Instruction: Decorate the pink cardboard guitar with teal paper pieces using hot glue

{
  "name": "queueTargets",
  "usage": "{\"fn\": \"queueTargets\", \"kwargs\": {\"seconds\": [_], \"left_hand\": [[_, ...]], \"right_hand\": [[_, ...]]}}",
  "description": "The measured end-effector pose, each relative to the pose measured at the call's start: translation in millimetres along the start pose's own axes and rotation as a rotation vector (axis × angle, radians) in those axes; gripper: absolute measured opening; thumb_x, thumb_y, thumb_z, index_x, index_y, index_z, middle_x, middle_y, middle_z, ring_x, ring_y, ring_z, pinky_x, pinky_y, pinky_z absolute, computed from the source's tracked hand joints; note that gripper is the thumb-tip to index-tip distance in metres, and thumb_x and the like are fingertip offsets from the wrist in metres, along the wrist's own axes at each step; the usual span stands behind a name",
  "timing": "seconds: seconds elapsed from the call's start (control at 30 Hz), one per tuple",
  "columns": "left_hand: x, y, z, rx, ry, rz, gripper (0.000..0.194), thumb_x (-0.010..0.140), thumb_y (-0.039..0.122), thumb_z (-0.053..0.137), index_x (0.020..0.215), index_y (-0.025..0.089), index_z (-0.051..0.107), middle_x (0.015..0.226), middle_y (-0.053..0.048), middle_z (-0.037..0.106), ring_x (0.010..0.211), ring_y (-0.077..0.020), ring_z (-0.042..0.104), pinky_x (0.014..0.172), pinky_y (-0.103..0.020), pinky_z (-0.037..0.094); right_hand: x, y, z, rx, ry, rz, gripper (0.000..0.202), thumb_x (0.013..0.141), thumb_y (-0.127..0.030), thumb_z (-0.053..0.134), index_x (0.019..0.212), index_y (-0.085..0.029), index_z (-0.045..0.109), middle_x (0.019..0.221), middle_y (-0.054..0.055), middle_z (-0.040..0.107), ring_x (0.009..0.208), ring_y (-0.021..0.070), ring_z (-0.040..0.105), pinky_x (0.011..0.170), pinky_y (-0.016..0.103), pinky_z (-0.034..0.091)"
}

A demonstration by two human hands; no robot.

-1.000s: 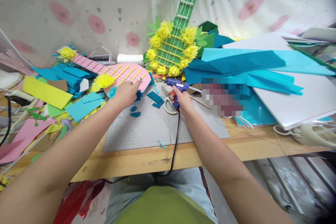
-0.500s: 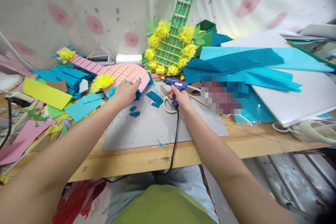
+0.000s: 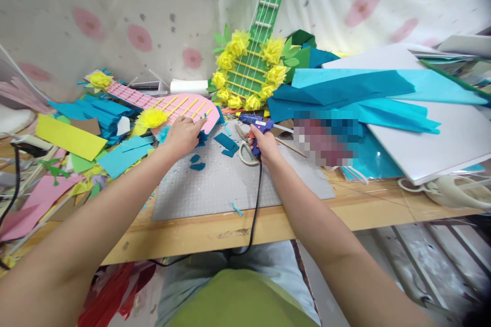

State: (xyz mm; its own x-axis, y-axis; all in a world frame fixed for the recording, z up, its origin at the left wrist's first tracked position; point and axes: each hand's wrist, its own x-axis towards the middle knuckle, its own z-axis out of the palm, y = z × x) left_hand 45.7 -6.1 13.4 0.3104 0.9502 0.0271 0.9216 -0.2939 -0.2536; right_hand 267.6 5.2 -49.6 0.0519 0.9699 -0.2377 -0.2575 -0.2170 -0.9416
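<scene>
The fingers of my right hand are wrapped round the handle of a blue hot glue gun. Its nozzle points left, and a white glue stick comes out of the back. My left hand lies on the lower body of a pink paper guitar, index finger stretched toward its right edge; the fingertips partly hide what they touch. A yellow paper flower and yellow strips decorate that guitar. Dark teal crepe paper shows under my left hand. Scissors lie beside my right hand.
A green guitar with yellow flowers leans at the back. Loose teal pieces lie on the grey cutting mat. Paper scraps cover the left side; blue crepe sheets lie right. The gun's black cord hangs over the table edge.
Almost nothing differs. The view has shifted very slightly; both hands keep their places, the left on the pink guitar and the right on the glue gun.
</scene>
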Motion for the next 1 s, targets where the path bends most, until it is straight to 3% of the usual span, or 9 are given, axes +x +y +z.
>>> {"fn": "queueTargets", "kwargs": {"seconds": [0.13, 0.33, 0.6, 0.87, 1.0], "left_hand": [[-6, -12, -9.6, -0.179, 0.076, -0.02, 0.056, 0.076, 0.016, 0.045, 0.132, 0.02, 0.044, 0.102, -0.005, 0.069, 0.11, -0.0258, 0.052, 0.099, -0.04, 0.031], [-16, -25, -15.3, -0.329, 0.195, -0.176, 0.057, 0.072, 0.011, 0.044, 0.128, 0.019, 0.046, 0.1, -0.002, 0.071, 0.11, -0.0251, 0.053, 0.095, -0.04, 0.035], [-24, -18, 2.7, -0.35, 0.161, -0.16, 0.061, 0.069, 0.007, 0.044, 0.129, 0.019, 0.046, 0.102, -0.001, 0.071, 0.114, -0.0243, 0.052, 0.096, -0.039, 0.035], [-22, -17, 8.9, -0.324, 0.074, -0.054, 0.062, 0.071, 0.008, 0.042, 0.132, 0.019, 0.043, 0.105, -0.002, 0.07, 0.114, -0.025, 0.051, 0.097, -0.039, 0.033], [-20, -16, 8.7, -0.372, 0.091, -0.046, 0.064, 0.069, 0.006, 0.04, 0.132, 0.019, 0.041, 0.105, -0.001, 0.07, 0.116, -0.0232, 0.051, 0.098, -0.038, 0.033]], "right_hand": [[0, 0, 1, 0.01, 0.009, 0.014, 0.024, 0.085, -0.032, 0.056, 0.067, -0.016, 0.054, 0.041, -0.005, 0.048, 0.034, 0.0052, 0.041, 0.035, 0.016, 0.034], [-1, -1, 1, 0.016, 0.012, 0.01, 0.026, 0.085, -0.031, 0.055, 0.064, -0.016, 0.053, 0.041, -0.005, 0.048, 0.034, 0.0052, 0.041, 0.035, 0.017, 0.033], [-2, -3, 1, 0.014, -0.001, 0.01, 0.026, 0.086, -0.03, 0.053, 0.066, -0.014, 0.057, 0.04, -0.005, 0.049, 0.033, 0.0045, 0.04, 0.036, 0.016, 0.034], [0, -1, 0, -0.007, 0.002, 0.017, 0.027, 0.084, -0.034, 0.056, 0.066, -0.014, 0.056, 0.04, -0.005, 0.048, 0.033, 0.0045, 0.041, 0.035, 0.015, 0.034], [0, -1, 0, -0.004, 0.004, 0.017, 0.027, 0.084, -0.035, 0.057, 0.066, -0.015, 0.056, 0.04, -0.005, 0.048, 0.034, 0.0043, 0.041, 0.036, 0.015, 0.034]]}}
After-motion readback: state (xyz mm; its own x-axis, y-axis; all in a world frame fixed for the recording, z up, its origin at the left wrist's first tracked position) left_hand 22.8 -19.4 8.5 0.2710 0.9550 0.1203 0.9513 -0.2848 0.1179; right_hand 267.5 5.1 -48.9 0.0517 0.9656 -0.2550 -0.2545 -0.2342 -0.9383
